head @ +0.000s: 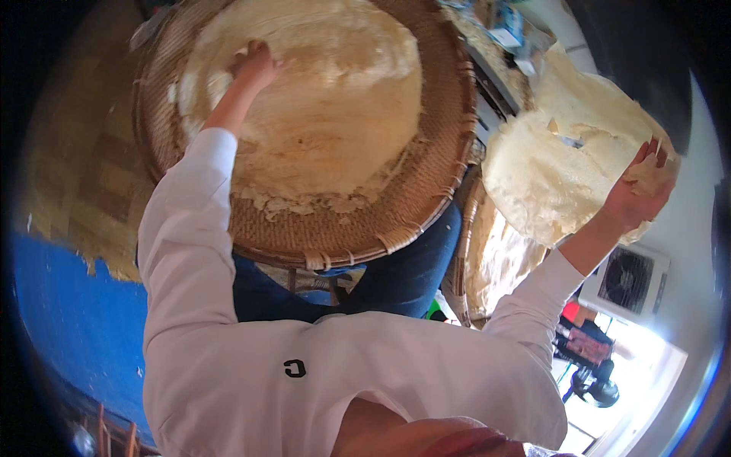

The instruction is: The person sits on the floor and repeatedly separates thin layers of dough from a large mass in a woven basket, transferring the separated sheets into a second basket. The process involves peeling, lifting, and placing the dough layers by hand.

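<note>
A broad, round stack of thin, pale sheets (320,131), perhaps dough or wafer, lies on a woven bamboo tray (285,231) before me. Its near edge is ragged and flaky. My left hand (254,65) is over the far left part of the stack, fingers bent and blurred; whether it pinches anything there is unclear. Out to the right, my right hand (639,188) holds up one large, thin, cream sheet (542,165). That sheet hangs in loose folds, with a torn hole near its middle. Part of it covers my right fingers.
A second round woven tray (468,251) with shiny pale sheets stands low on the right, partly behind the raised sheet. Boxes (505,25) and clutter lie at upper right. A wall unit with a fan grille (625,277) and a black fan (597,388) are farther right.
</note>
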The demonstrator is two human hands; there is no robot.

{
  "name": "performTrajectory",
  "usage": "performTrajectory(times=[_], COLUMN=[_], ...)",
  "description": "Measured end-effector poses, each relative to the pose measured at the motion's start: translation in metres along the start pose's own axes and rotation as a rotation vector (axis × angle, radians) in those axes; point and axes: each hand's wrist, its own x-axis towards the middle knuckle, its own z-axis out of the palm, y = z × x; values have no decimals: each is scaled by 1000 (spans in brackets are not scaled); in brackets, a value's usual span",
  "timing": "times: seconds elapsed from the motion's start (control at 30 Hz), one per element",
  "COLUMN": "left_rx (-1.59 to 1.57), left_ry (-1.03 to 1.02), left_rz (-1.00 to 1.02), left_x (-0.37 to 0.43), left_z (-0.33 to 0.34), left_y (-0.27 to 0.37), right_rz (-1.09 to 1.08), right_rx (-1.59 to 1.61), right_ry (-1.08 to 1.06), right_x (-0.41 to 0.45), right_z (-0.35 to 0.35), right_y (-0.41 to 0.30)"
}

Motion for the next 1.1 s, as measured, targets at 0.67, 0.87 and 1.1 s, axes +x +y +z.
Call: performTrajectory(times=[0.67, 0.87, 1.1], left_rx=[-1049, -509, -1002], left_ry=[-864, -62, 442], left_rz=[1318, 1084, 1415], left_x=[-318, -295, -330], left_z=[-164, -251, -281], left_y=[395, 486, 576], right_rz=[376, 514, 267], right_rx=[971, 943, 1019], right_ry=[211, 486, 500], right_x=[-224, -193, -157], right_z=[-437, -483, -559], right_y=[-161, -7, 50])
